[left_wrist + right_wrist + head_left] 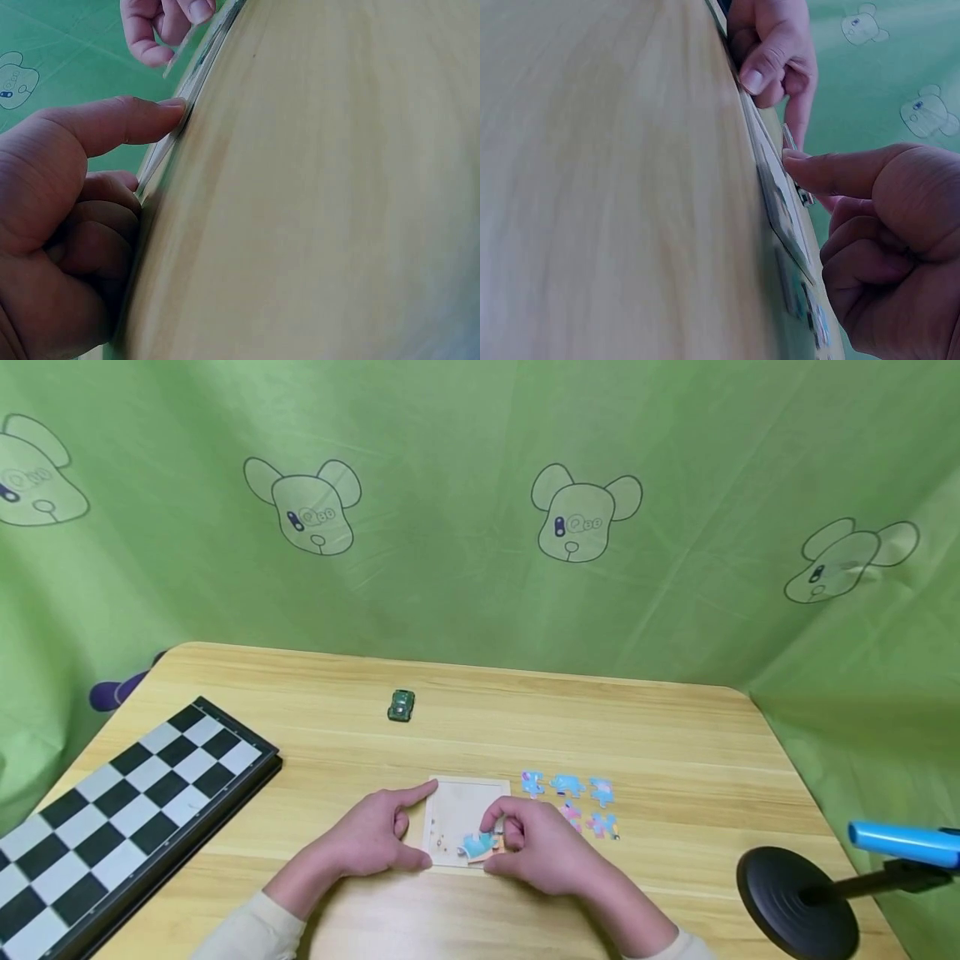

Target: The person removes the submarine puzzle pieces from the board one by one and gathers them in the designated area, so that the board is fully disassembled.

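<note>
A shallow, pale square puzzle tray (463, 802) lies flat near the table's front. My left hand (375, 833) holds its left side, with the index finger at the far corner and the thumb at the near corner. In the left wrist view, the left thumb (161, 120) presses on the tray's edge and the other fingers are curled. My right hand (551, 852) pinches a blue puzzle piece (478, 845) over the tray's lower right part. In the right wrist view, the pinched piece (789, 139) stands tilted above the tray. The right hand hides the tray's right side.
Several loose puzzle pieces (567, 785) lie right of the tray, some partly behind the right hand. A small green toy car (401, 706) stands farther back. A chessboard (142, 818) fills the left side. At the right is a black round stand (795, 902) with a blue bar (903, 843).
</note>
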Demonstrator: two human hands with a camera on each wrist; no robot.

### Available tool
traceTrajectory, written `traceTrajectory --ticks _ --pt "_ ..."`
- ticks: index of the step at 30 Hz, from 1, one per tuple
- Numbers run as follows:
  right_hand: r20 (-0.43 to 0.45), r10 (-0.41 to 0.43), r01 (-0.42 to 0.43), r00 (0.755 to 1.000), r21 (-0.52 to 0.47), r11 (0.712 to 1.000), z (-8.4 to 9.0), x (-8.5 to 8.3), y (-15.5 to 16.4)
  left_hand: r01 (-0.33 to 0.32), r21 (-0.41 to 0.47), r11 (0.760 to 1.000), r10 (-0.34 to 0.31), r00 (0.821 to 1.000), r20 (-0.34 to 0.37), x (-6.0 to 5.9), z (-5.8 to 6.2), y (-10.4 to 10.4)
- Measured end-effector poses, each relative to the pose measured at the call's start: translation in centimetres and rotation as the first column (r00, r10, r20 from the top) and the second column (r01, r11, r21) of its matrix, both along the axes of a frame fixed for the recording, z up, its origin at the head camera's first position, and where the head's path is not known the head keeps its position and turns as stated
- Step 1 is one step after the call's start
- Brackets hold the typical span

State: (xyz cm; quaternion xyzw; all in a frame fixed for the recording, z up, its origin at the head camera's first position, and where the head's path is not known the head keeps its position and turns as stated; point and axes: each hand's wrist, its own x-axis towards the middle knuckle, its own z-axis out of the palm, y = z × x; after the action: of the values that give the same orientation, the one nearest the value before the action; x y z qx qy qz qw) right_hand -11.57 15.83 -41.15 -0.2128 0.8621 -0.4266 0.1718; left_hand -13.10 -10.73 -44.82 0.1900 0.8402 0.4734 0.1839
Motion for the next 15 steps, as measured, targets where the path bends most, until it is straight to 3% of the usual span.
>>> traceTrajectory --ticks 15 --pt "0.007 -0.113 0.113 0.994 -0.025 0.993 0.1 1.1 5.1 0.000 0.017 1.000 0.000 1.000 0.007 0.1 0.0 0.0"
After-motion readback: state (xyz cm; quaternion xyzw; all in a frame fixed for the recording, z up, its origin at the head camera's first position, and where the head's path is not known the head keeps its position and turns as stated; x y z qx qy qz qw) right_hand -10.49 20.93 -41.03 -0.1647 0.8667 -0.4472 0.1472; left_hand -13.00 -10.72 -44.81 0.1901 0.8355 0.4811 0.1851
